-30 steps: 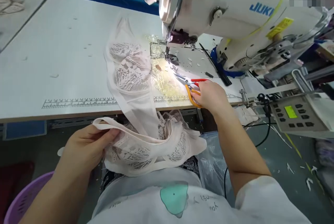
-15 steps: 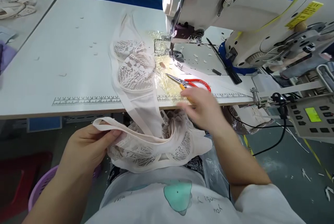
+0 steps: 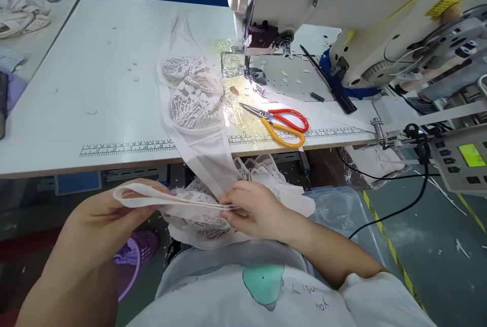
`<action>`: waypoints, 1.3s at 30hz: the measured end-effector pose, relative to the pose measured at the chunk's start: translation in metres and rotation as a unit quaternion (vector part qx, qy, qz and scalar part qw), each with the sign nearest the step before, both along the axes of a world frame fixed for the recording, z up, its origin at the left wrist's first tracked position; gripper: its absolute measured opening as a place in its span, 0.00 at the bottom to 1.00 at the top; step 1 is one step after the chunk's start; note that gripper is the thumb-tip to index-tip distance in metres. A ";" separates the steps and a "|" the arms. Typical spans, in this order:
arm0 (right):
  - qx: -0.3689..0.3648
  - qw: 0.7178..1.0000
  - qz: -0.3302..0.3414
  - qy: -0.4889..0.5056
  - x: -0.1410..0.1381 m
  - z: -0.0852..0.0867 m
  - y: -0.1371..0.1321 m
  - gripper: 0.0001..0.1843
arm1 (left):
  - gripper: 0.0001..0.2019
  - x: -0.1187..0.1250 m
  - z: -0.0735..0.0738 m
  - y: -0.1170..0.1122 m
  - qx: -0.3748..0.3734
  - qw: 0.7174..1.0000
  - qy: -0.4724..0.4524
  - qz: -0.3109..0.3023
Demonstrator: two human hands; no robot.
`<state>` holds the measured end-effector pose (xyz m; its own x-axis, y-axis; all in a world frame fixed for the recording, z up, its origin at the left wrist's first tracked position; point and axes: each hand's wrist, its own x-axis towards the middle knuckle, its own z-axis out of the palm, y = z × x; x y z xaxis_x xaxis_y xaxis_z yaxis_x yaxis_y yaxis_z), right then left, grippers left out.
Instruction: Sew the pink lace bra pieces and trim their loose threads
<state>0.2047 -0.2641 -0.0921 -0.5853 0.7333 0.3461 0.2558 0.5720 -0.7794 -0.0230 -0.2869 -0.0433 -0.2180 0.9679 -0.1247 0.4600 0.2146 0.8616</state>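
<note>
Over my lap I hold a cream lace bra [image 3: 201,228] by its folded band. My left hand [image 3: 110,220] pinches the looped end of the band. Fingers of my right hand [image 3: 254,210] are closed on the same band, near its middle, so the strip between the hands lies almost straight. Another lace bra [image 3: 196,101] is spread on the table, its lower end hanging over the front edge behind my right hand. Scissors [image 3: 285,126] with one red and one yellow handle lie to the right of it, blades partly apart.
A sewing machine [image 3: 289,2] stands on the white table [image 3: 95,83], a printed ruler along its front edge. Black tweezers [image 3: 331,86] lie beside the machine bed. Below are a purple basket [image 3: 140,256] and a clear plastic bin [image 3: 335,210].
My right hand has left the scissors on the table and come down to grip the bra's band. My left hand has moved slightly left and down, pulling the band straighter.
</note>
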 end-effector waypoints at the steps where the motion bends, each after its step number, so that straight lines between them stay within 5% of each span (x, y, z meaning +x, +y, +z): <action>1: -0.013 1.000 0.006 0.002 0.001 0.002 -0.001 0.07 | 0.05 -0.003 0.001 0.000 -0.021 1.000 -0.011 -0.019; 7: -0.087 0.996 0.034 0.002 0.005 0.011 -0.007 0.04 | 0.05 -0.012 0.009 0.000 -0.135 0.971 -0.138 -0.138; 14: -0.114 0.990 0.076 -0.026 0.008 0.017 -0.010 0.07 | 0.10 -0.013 0.006 -0.005 -0.119 0.938 -0.304 -0.115; 21: -0.088 0.993 0.073 -0.033 0.009 0.018 -0.013 0.07 | 0.09 -0.008 -0.002 -0.006 -0.109 0.957 -0.264 -0.057; 28: -0.053 0.996 0.057 -0.044 0.013 0.019 -0.017 0.09 | 0.09 -0.013 0.008 -0.002 -0.096 0.974 -0.178 -0.106; 39: -0.158 0.986 0.034 0.041 0.009 0.012 -0.014 0.02 | 0.10 0.012 0.015 0.008 0.049 0.985 -0.012 -0.164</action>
